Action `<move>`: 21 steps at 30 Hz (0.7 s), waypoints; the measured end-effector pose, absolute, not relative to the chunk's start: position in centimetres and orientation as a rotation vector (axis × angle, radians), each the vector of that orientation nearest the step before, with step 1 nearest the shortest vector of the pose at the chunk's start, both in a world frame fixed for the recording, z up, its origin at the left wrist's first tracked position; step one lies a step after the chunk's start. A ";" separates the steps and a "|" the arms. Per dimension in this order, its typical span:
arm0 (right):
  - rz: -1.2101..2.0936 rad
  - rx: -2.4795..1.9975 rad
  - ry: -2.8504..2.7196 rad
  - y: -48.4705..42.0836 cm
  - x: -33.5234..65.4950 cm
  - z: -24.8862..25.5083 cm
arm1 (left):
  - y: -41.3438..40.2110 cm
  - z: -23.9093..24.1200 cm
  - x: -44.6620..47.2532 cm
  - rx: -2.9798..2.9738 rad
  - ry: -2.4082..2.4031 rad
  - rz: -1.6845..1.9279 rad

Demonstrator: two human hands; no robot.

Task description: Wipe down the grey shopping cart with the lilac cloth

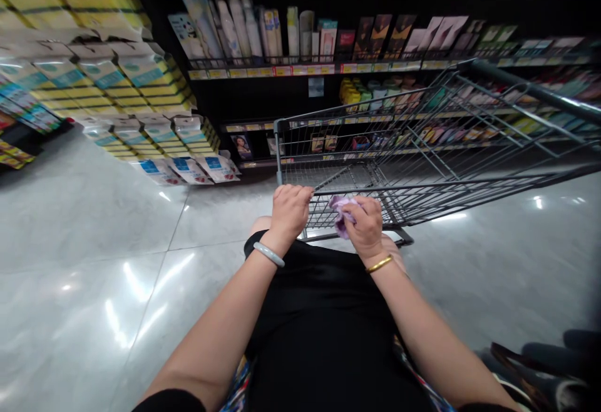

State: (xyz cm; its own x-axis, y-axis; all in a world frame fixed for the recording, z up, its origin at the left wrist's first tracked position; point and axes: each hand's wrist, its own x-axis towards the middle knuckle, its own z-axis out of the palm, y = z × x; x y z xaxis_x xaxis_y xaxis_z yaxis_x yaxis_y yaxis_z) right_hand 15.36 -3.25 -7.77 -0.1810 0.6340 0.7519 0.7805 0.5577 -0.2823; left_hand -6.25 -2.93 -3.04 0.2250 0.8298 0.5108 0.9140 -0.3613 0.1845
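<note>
Cloth (340,206) — in right hand (367,226)

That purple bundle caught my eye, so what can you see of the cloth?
The cloth is pale purple and looks like soft fabric. It is crumpled, with loose folds sticking out beside the right hand, which grips it by the near side of the shopping cart. Whether it touches the cart is unclear.

Left grip (290,211) on cart rim (432,185), crumpled lilac cloth (340,206) in right grip (367,224), shelves (300,71) beyond.
</note>
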 end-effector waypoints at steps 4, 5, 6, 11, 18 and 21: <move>-0.274 -1.115 -1.856 -2.7 15.5 -7.2 | -2.9 -2.9 -6.1 -2.305 -1.689 -0.791; -0.268 -1.127 -1.874 -2.7 15.6 -7.9 | -2.9 -2.9 -6.1 -2.304 -1.690 -0.785; -0.248 -1.149 -1.900 -2.7 15.7 -8.6 | -2.9 -2.9 -6.1 -2.304 -1.690 -0.780; -0.145 -1.208 -1.903 -2.9 16.5 -10.2 | -3.0 -2.5 -6.2 -2.328 -1.716 -0.724; -0.213 -1.163 -1.781 -2.0 16.9 -6.9 | -2.6 -0.3 -3.9 -2.341 -1.827 -0.611; -0.212 -1.176 -1.832 -1.9 16.7 -7.7 | -2.0 0.7 -1.5 -2.451 -1.780 -0.561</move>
State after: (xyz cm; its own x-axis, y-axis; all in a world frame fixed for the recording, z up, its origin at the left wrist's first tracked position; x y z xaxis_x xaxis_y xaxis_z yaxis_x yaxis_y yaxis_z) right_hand 16.68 -1.88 -7.69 -0.1219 0.6314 0.7658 0.7898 0.5290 -0.3104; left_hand -1.49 -1.97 0.72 0.2663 0.9075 0.3247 0.9296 -0.3309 0.1622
